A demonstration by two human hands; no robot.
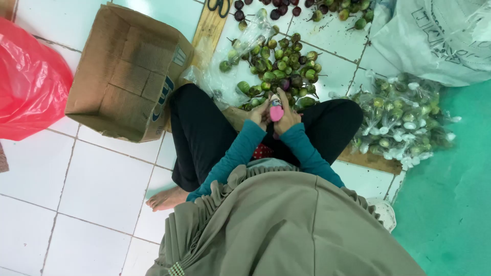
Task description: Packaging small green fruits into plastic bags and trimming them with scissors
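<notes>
**Pink tool held over the fruit pile**

Pink tool (276, 111), small and white-tipped, was gripped between both hands above the lap. The left hand (260, 115) was closed on its left side, the right hand (288, 113) wrapped round its right. A heap of green and purple fruits (279, 69) was spread on the white tiles just ahead. Bagged fruits (404, 122) were piled to the right, an open cardboard box (125, 71) to the left.

sleeves (307, 151): teal, long | trousers (199, 133): black | head covering (286, 225): grey-olive, pleated edge | feet: bare
</notes>
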